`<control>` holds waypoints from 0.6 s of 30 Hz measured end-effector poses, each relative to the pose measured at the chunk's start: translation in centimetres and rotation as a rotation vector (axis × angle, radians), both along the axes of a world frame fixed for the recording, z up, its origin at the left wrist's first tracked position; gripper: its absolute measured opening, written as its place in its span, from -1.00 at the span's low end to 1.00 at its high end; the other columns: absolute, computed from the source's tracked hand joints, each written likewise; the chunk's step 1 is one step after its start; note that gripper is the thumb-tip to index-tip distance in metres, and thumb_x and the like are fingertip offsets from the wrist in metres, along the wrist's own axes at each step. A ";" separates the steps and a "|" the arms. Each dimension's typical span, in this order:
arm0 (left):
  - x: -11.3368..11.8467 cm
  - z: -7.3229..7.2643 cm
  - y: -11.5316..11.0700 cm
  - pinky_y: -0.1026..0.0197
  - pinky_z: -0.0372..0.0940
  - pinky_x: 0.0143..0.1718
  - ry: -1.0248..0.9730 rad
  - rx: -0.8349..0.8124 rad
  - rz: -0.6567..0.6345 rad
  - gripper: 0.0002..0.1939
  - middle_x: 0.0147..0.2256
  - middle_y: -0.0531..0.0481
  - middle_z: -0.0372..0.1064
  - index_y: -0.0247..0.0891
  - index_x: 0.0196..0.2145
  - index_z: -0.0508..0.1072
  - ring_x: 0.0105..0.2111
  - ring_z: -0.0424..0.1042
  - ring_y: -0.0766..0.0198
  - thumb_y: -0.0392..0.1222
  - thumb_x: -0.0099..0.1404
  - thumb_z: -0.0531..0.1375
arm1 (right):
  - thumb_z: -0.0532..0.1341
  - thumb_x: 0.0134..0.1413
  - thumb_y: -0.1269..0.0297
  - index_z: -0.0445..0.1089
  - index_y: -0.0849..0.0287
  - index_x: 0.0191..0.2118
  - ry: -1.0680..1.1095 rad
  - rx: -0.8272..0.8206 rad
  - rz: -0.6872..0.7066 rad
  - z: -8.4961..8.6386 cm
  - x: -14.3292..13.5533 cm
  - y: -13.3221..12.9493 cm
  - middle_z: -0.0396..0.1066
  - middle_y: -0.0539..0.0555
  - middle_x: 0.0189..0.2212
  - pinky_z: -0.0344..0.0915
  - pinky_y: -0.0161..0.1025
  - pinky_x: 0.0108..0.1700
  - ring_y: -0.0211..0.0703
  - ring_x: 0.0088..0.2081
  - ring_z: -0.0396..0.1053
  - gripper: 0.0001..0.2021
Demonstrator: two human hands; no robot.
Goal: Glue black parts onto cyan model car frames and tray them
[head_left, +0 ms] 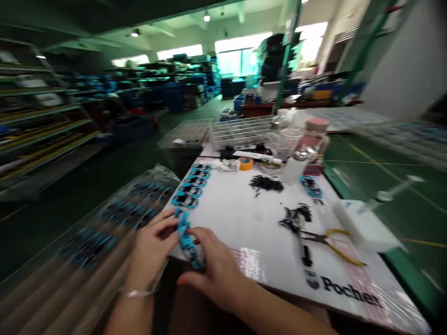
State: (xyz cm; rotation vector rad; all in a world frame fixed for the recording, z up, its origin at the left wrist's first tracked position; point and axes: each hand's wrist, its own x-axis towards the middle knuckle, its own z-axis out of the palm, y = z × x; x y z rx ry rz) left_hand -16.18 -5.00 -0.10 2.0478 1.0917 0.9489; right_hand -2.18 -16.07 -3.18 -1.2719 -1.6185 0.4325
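Observation:
A blue and black curved part [186,237] is held upright between my two hands at the near left edge of the white table [230,209]. The fingertips of my left hand [153,246] press on its left side. My right hand [216,260] has its fingers against the part's right side, with the thumb lower and apart from it. Just beyond, rows of similar blue and black parts [192,186] lie on the table's left edge. Two piles of small black pieces [266,183] [295,217] rest farther right.
Pliers with yellow handles [344,246] and a white block [365,225] lie at the right. Orange tape [246,163], a white bottle [295,168] and a wire rack [242,132] stand at the back. A tray of blue parts [115,228] is at the left.

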 end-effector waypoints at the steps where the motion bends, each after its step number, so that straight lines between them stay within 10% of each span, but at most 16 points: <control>1: -0.4 0.1 -0.4 0.11 0.41 -0.14 -0.038 -0.046 0.025 -0.68 -0.02 -0.14 0.39 -0.27 -0.30 0.55 -0.12 0.44 0.08 0.05 0.14 0.30 | 0.35 0.04 0.27 0.06 0.09 0.23 0.010 -0.005 -0.005 -0.3 0.2 0.3 0.23 0.10 0.10 0.23 -0.24 0.15 -0.17 0.10 0.24 -0.32; 10: -0.4 -1.7 0.4 0.22 0.41 -0.26 -0.409 -0.590 0.005 -0.58 -0.09 -0.17 0.42 -0.34 -0.34 0.58 -0.28 0.46 0.22 0.11 0.03 0.35 | 0.14 0.21 0.26 0.29 0.06 -0.03 0.122 -0.415 0.031 1.9 2.5 2.1 0.46 -0.05 -0.34 0.27 -0.33 -0.34 -0.26 -0.43 0.40 -0.78; 18: -4.0 -3.8 1.9 0.14 0.36 -0.14 -0.360 -0.525 0.156 -0.33 -0.18 -0.14 0.47 -0.34 -0.02 0.44 -0.23 0.46 0.18 0.06 -0.05 0.38 | 0.18 0.11 0.31 0.31 0.16 -0.38 -0.050 -0.625 0.019 3.4 4.8 5.1 0.41 0.00 -0.50 0.20 -0.36 -0.52 -0.23 -0.50 0.39 -0.92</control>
